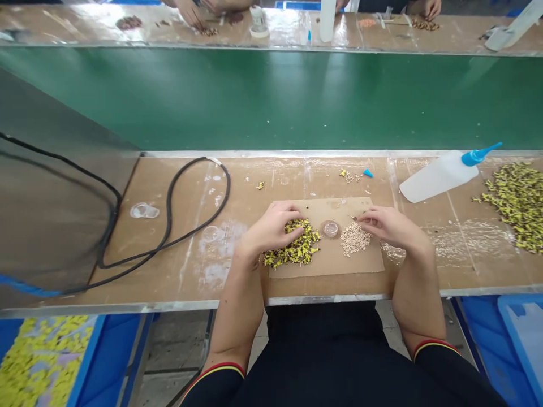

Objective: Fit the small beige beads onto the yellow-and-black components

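A brown cardboard sheet (335,265) lies on the workbench in front of me. On it sit a heap of small yellow pieces (297,249), a small round clear dish (330,229) and a heap of tiny beige pieces (354,238). My left hand (274,226) rests on the yellow heap with its fingers curled down into it. My right hand (388,223) lies at the upper right of the beige heap, fingertips pinched together on something too small to make out.
A white squeeze bottle with a blue nozzle (441,175) lies to the right. A big heap of yellow pieces (520,203) is at the far right. A black cable (169,226) loops on the left. A green conveyor belt (271,102) runs behind; other people's hands (190,14) work beyond it.
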### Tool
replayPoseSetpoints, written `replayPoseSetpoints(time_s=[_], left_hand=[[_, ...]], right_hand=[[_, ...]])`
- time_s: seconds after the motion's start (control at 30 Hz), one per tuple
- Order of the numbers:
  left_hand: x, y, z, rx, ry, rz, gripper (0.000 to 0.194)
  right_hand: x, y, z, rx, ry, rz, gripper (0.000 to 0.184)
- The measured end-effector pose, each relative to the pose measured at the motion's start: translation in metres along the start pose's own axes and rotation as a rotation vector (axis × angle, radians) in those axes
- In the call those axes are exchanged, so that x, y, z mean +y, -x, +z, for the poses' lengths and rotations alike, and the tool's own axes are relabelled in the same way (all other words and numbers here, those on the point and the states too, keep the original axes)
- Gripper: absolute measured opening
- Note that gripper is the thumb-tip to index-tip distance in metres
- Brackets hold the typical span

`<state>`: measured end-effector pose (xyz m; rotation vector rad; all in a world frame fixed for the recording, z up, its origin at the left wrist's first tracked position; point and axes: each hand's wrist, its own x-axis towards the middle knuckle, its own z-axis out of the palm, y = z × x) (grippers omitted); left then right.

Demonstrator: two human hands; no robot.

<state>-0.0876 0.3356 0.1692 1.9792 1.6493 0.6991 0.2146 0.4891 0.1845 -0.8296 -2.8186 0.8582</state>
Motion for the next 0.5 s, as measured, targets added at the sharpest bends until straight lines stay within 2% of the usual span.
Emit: replayPoseSetpoints(time_s=[0.2, 0.5], left_hand=[[-0.004, -0.005, 0.007, 0.005, -0.060, -0.037, 0.021], [-0.005, -0.005, 0.000, 0.068, -0.015, -0.032, 0.021]], right_hand=[[0.003, -0.003, 0.004, 0.006, 0.022, 0.039, 0.014], [-0.004, -0.022, 0.017, 0.075, 0.145, 0.146, 0.017]])
